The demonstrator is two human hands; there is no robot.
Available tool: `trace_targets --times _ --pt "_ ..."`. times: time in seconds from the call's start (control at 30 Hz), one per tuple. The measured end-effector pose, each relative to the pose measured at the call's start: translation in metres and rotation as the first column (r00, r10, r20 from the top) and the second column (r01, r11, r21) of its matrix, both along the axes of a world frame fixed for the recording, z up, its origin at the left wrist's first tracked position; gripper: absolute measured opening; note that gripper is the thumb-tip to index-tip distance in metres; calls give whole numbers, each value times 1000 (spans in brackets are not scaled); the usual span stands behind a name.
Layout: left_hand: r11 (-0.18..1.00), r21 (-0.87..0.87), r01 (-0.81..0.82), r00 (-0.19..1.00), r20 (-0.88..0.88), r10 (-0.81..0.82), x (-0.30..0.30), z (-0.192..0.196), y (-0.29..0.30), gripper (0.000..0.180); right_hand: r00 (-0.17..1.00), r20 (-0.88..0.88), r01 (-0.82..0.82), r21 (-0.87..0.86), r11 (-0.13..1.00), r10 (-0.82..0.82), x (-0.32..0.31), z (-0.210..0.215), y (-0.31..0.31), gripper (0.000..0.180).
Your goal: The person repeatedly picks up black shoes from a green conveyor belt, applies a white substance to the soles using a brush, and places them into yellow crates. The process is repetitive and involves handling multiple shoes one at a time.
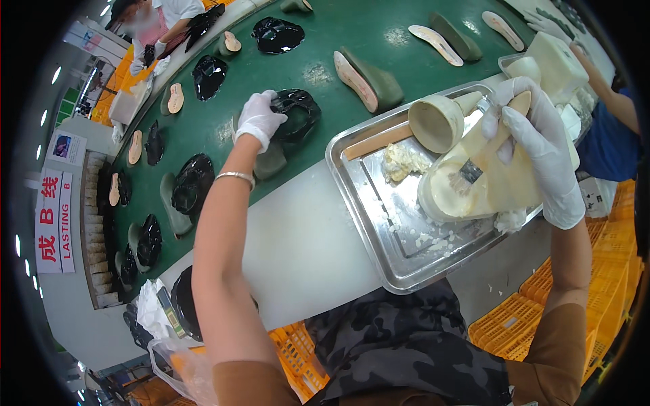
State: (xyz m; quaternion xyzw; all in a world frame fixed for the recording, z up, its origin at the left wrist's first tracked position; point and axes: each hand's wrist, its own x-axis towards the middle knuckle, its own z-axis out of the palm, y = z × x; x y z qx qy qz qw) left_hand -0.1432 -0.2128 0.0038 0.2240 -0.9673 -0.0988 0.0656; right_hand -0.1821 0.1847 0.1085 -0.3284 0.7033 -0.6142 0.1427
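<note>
My left hand (261,120), in a white glove, reaches over the green work surface. Its fingers are closed on the near-left edge of a glossy black shoe upper (298,116). A grey-green shoe last (271,161) lies just below that wrist. My gloved right hand (542,145) grips a flat brush, its pale wooden handle (520,103) rising between the fingers. The brush's dark bristle end (470,171) is at the mouth of a translucent tub (440,215) of creamy white paste. Beside the tub, a beige cup (431,127) lies tipped on its side.
The metal tray (391,267) under the tub holds a wooden stick (378,141) and crumbled residue. Lasts with pale insoles (355,81) and black uppers (277,35) line the green surface. Co-workers stand at far left and right. Orange crates (569,291) stand below right.
</note>
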Motion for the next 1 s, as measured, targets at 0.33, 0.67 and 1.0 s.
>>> trace_targets --times 0.33,0.67,1.0 --pt "885 459 71 956 -285 71 216 60 -14 30 987 -133 103 75 992 -93 7 -6 1 15" --pt "946 -297 -128 990 14 138 367 70 95 36 988 -145 -32 73 997 43 -14 -17 11 18" --pt "838 -506 -205 973 -201 117 359 84 136 38 987 -154 43 -30 999 -48 -4 -17 10 21"
